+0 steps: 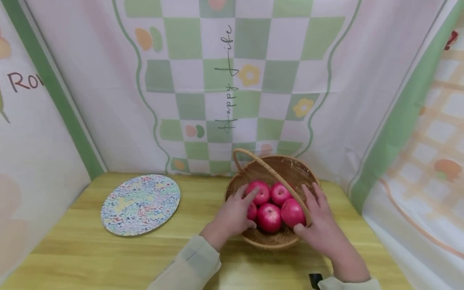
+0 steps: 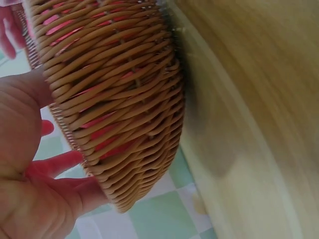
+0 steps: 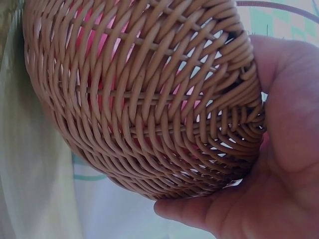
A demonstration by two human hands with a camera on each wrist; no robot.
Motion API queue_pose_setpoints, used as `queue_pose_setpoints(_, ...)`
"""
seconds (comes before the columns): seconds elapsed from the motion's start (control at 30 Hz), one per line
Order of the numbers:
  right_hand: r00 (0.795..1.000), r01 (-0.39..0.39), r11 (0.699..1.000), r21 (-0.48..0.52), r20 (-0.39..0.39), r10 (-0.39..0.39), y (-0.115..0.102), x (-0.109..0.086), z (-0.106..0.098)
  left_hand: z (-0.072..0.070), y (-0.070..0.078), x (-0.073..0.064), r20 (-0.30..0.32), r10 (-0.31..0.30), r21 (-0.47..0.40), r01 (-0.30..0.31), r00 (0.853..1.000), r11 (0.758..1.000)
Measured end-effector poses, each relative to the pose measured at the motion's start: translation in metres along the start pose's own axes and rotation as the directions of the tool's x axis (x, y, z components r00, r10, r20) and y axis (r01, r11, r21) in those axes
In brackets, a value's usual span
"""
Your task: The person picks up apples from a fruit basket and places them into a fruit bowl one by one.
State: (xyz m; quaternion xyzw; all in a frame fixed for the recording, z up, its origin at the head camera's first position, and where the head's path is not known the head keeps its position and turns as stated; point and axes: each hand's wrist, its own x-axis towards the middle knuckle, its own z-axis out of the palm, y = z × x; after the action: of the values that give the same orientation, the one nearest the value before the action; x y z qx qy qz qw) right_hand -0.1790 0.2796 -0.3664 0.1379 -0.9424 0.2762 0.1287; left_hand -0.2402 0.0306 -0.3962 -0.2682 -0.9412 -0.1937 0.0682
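On the wooden table stands a round wicker basket [image 1: 275, 243] with several red apples [image 1: 268, 218] in it. Its thin arched handle [image 1: 270, 168] crosses over them. My left hand [image 1: 232, 215] reaches over the left rim, fingers spread at the leftmost apples. In the left wrist view, the wicker wall hides some of its fingertips. At the right rim is my right hand [image 1: 322, 223], thumb beside the handle's near base and fingers stretched along the rim. The right wrist view shows one finger [image 3: 182, 211] low along the outside of the wicker.
A round plate or mat [image 1: 141, 205] with a multicoloured speckled pattern lies on the left of the table [image 1: 119, 257]. Behind the basket hangs a green-and-white checked cloth [image 1: 217, 76], with more printed cloth at both sides. A small black object [image 1: 315, 280] shows by the right cuff.
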Motion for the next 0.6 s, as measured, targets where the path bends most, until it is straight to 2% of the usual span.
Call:
queue_pose_setpoints(0.2,1.0,0.0,1.0,0.005,0.001,0.0,-0.0031,0.0017,0.0004,0.01,-0.0051,0.0023,-0.01,-0.011,-0.01,0.011,1.0,1.0)
queue_pose_setpoints(0.4,1.0,0.0,1.0,0.012,0.003,0.0,-0.0036,0.0036,-0.0011,0.0105,-0.007,0.0045,-0.005,0.004,-0.008,-0.004,1.0,1.0)
queue_pose_setpoints(0.6,1.0,-0.012,0.999,0.034,0.01,0.012,-0.0026,-0.0004,0.0001,0.0075,-0.0071,0.0017,0.049,-0.005,-0.038,0.007,0.999,0.999)
